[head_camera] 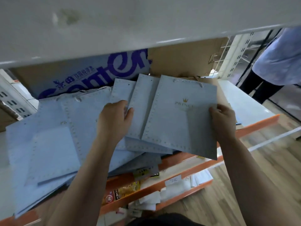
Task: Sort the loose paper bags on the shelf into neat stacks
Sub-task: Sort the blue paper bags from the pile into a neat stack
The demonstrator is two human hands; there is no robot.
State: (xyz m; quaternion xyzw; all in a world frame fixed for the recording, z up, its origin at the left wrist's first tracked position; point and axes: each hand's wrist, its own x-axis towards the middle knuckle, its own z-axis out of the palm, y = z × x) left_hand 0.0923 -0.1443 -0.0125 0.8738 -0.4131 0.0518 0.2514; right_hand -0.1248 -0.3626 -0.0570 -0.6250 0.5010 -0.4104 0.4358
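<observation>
At the shelf's (254,126) front edge, the right hand (223,119) pinches the top bag's (177,124) side and the left hand (114,119) grips the fanned bags (138,101); they look light, stiff and slippery, likely best held edgewise.

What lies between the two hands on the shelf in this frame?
In the head view, the crown-logo bag spans the gap; the right hand pinches its right edge, and the left hand grips the fanned bags beside it.

The paper bags (179,121) were pale blue-grey, edged with rows of small white dots, one bearing a gold crown and lettering. Behind stood a white carton (97,74) printed in purple. The shelf edge (254,128) was orange.
</observation>
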